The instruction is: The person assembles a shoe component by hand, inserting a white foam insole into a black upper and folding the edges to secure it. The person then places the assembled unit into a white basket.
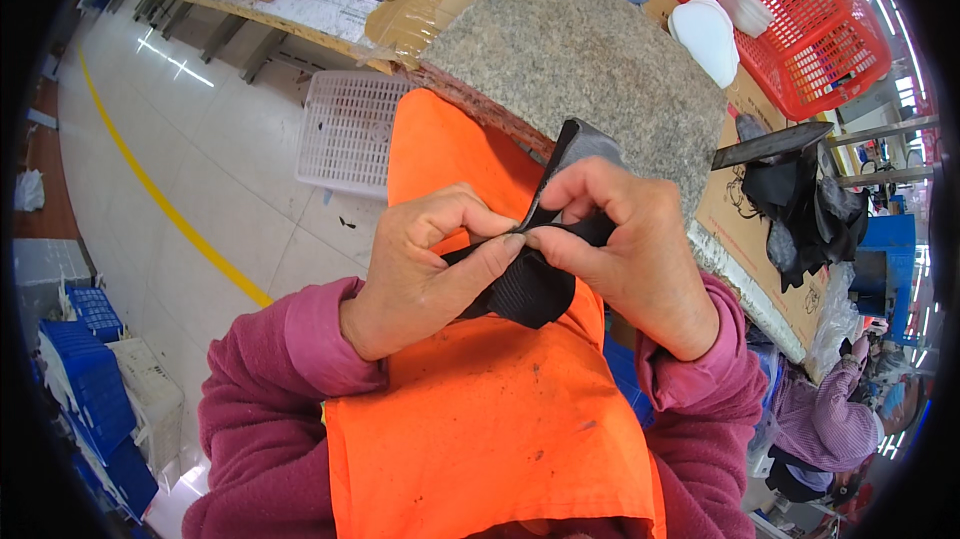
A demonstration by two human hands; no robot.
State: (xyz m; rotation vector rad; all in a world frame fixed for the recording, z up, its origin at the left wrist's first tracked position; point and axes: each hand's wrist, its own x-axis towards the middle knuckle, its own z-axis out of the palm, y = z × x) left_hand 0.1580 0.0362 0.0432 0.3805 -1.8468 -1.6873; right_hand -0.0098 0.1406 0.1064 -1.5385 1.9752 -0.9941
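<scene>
A folded black fabric piece (537,291) with a greyish inner side is pinched between my two hands, above my orange apron (480,419). My left hand (425,264) grips its edge between thumb and forefinger. Close against those fingertips, my right hand (640,254) pinches the same piece, thumb below and curled fingers above. One flap of the fabric stands up toward the stone slab (590,49), and another hangs below the fingers. The pinching fingers cover the exact spot where the edges meet.
A red plastic basket (800,69) and white rounded pads (703,39) are at the far right. Black pieces (800,209) lie on cardboard beside a dark metal bar (770,146). A white basket (345,129) sits under the bench. Another person (825,419) is at lower right.
</scene>
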